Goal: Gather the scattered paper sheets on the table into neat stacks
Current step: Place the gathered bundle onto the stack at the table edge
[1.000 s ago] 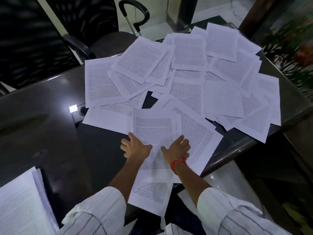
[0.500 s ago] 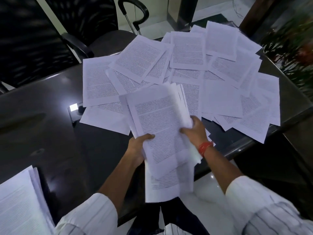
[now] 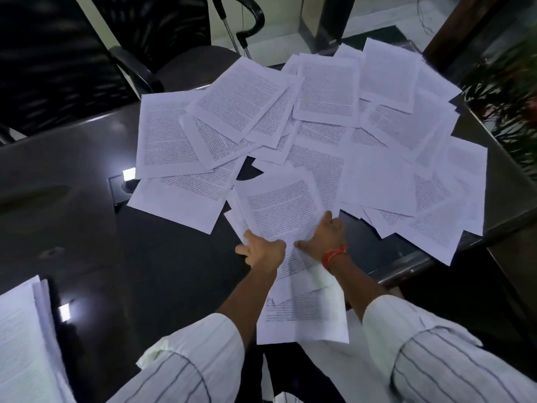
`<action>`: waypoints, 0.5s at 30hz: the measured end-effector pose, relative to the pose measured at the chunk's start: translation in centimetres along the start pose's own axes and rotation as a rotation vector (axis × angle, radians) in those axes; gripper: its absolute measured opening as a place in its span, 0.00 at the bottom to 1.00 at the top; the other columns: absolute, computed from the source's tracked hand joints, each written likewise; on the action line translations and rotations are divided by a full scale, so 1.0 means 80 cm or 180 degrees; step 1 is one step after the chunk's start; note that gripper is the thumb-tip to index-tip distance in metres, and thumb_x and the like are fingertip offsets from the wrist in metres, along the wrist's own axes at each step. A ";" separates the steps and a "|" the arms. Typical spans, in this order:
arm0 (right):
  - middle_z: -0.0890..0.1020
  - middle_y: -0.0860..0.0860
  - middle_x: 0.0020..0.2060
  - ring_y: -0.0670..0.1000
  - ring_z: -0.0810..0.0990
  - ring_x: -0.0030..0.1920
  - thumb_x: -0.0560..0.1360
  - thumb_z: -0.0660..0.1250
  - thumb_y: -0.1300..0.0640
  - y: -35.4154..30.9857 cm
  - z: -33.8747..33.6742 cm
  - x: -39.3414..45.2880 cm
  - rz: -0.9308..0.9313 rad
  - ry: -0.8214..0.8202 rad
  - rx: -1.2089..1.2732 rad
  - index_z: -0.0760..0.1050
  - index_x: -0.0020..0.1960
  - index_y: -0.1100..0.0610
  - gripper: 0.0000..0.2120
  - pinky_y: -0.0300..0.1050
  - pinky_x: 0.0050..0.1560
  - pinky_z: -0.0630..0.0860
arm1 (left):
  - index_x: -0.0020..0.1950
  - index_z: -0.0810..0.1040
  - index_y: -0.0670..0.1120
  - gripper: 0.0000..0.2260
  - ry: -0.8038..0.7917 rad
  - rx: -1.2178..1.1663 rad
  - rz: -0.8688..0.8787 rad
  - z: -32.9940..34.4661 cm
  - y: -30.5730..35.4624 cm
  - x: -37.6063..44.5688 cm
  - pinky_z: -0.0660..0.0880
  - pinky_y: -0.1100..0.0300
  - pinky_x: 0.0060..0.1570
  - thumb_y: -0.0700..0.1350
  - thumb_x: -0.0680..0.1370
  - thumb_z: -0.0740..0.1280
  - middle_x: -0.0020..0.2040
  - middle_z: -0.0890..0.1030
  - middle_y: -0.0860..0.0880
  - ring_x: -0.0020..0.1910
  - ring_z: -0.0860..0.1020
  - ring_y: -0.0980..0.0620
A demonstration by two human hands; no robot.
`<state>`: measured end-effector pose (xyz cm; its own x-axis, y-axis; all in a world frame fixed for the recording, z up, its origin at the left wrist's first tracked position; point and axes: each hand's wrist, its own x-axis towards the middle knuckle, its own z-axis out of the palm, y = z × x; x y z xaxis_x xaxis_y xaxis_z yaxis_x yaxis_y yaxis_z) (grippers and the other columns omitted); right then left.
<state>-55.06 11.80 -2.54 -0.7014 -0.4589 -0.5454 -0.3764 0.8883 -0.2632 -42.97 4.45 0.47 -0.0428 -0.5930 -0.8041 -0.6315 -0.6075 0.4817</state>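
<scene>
Many printed white sheets (image 3: 319,91) lie scattered and overlapping across the far half of the dark table (image 3: 72,199). A small bundle of gathered sheets (image 3: 282,210) is in front of me, its lower part hanging past the near table edge. My left hand (image 3: 261,251) grips the bundle's left edge. My right hand (image 3: 325,234), with a red wristband, holds its right side with fingers spread on top. A neat stack of sheets (image 3: 23,338) sits at the near left corner.
A black office chair (image 3: 162,53) stands behind the table at the far left. A green plant (image 3: 508,82) is at the right. A small bright label (image 3: 129,173) marks a cable port in the table.
From flat on the table, both hands lifted the bundle and tilted it up. They have now lowered it back toward the table and forward, close to the scattered sheets.
</scene>
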 end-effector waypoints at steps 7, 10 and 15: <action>0.78 0.46 0.46 0.46 0.80 0.45 0.65 0.80 0.62 0.008 0.001 -0.017 -0.0157 0.0095 0.2392 0.68 0.57 0.57 0.27 0.29 0.35 0.73 | 0.75 0.58 0.50 0.36 0.0308 -0.0989 0.0124 -0.035 -0.017 0.005 0.82 0.48 0.49 0.39 0.73 0.74 0.57 0.77 0.45 0.49 0.80 0.46; 0.81 0.46 0.46 0.46 0.81 0.46 0.66 0.79 0.62 0.005 -0.003 -0.028 -0.0331 -0.0087 0.2780 0.74 0.53 0.54 0.20 0.37 0.43 0.78 | 0.68 0.71 0.43 0.25 0.0051 -0.1067 0.0133 -0.052 -0.026 0.010 0.82 0.47 0.53 0.38 0.73 0.75 0.55 0.81 0.45 0.50 0.82 0.45; 0.86 0.54 0.49 0.52 0.85 0.47 0.67 0.78 0.65 -0.046 0.003 -0.047 -0.0618 -0.1243 0.3036 0.80 0.51 0.55 0.14 0.42 0.44 0.82 | 0.51 0.81 0.40 0.07 -0.0060 -0.1508 0.0261 -0.110 -0.045 0.003 0.82 0.52 0.42 0.32 0.74 0.71 0.49 0.85 0.43 0.46 0.85 0.44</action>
<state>-50.88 10.24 0.29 -0.3719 -0.7076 -0.6009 0.2907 0.5260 -0.7993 -33.86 1.82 1.60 -0.0946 -0.6419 -0.7609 -0.2035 -0.7357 0.6460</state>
